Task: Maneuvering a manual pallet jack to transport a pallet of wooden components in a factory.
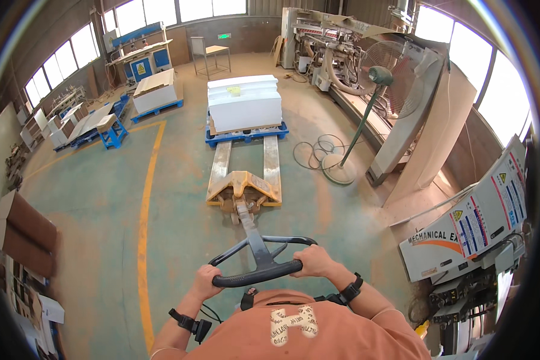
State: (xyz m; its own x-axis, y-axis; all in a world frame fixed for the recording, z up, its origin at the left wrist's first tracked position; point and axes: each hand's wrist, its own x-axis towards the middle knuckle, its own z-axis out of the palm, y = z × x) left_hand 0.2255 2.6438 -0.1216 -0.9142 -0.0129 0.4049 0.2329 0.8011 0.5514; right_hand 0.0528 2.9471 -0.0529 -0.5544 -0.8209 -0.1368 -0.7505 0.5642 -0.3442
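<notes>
Both my hands are closed on the black loop handle (259, 275) of a yellow pallet jack (240, 183). My left hand (206, 282) grips its left corner and my right hand (314, 261) its right corner. From the handle the shaft runs forward to the jack's body. Two worn metal forks (272, 159) reach ahead, their far ends hidden at a blue pallet (246, 137). On that pallet sits a stack of white boards (246, 111), with a small yellow-green item (233, 91) on top.
A standing fan (380, 75) with a round base and loose cable is at right, beside a long machine (342, 60). A grey machine panel (468, 222) stands near right. Along the left runs a yellow floor line (144, 240); beyond it are another loaded pallet (156, 110) and brown boxes (27, 231).
</notes>
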